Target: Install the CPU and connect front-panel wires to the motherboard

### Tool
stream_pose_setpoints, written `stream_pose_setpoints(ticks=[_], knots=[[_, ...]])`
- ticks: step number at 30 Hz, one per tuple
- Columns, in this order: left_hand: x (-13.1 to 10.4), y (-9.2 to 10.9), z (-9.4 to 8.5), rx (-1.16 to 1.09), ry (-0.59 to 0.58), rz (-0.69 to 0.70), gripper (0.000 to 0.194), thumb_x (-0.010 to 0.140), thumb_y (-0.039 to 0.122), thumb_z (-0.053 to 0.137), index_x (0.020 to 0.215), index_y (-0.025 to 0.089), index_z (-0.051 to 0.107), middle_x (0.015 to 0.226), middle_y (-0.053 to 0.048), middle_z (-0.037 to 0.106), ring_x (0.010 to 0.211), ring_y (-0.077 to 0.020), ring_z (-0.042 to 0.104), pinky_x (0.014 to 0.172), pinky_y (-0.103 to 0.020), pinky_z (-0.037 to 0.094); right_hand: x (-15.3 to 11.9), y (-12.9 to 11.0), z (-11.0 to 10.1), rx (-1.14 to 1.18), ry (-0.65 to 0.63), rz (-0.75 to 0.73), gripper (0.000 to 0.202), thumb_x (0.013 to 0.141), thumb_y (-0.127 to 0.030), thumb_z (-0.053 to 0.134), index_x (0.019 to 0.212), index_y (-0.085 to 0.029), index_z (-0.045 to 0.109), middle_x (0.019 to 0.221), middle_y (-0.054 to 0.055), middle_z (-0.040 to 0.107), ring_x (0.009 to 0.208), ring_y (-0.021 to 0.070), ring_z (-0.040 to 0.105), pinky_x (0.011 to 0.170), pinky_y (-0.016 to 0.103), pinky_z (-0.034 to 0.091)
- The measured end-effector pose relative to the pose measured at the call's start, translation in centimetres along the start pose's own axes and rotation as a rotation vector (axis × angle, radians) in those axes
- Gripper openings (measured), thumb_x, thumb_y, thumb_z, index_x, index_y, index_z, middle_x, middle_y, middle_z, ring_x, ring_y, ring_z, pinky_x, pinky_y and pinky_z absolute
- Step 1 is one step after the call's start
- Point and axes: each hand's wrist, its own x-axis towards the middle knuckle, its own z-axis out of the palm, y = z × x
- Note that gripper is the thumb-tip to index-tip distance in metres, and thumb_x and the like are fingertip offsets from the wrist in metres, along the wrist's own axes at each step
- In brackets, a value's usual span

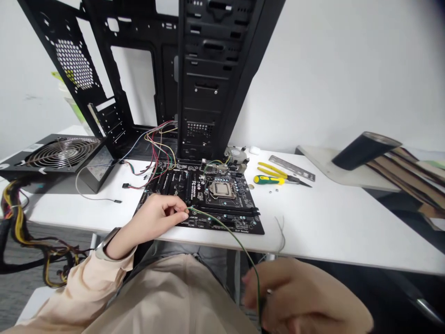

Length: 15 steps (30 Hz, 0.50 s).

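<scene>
My left hand [167, 212] is closed in a pinch on one end of a thin green wire [227, 227], just above the front edge of a black motherboard [252, 225]. From there the wire bows to the right and drops past the fingers of my right hand [295, 297]. That hand is in front of the table edge, smeared by motion, with its fingers curled. A small shiny spot shows among them, but what they grip is unclear. A square silver processor [222, 189] sits in the board's socket.
An open black computer case [208, 93] stands behind the board, with loose coloured wires [158, 144]. At left lies a power supply [66, 150]. Pliers [273, 170], a screwdriver [267, 180] and a metal I/O plate [292, 167] lie right; a dark cylinder [365, 149] is farther right.
</scene>
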Motion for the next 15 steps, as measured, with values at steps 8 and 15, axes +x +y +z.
stream_pose_setpoints(ticks=[8, 15], knots=[[-0.5, -0.3, 0.3, -0.017, 0.023, -0.007, 0.021, 0.078, 0.031, 0.058, 0.073, 0.013, 0.066, 0.053, 0.003, 0.052, 0.049, -0.008, 0.041, 0.046, -0.018, 0.031, 8.5, 2.4, 4.4, 0.198, 0.467, 0.068, 0.012, 0.084, -0.014, 0.057, 0.081, -0.022, 0.065, 0.081, 0.004, 0.064, 0.075, 0.0133, 0.061, 0.067, 0.026, 0.05], [-0.6, -0.4, 0.3, -0.008, 0.024, 0.016, 0.02, 0.079, 0.03, 0.057, 0.074, 0.012, 0.067, 0.053, 0.003, 0.051, 0.049, -0.0077, 0.04, 0.045, -0.018, 0.03, 8.9, 4.2, 5.5, 0.885, 0.752, 0.209, 0.041, 0.081, -0.044, 0.061, 0.118, -0.031, 0.05, 0.092, 0.003, 0.069, 0.069, 0.0164, 0.065, 0.068, 0.036, 0.054]])
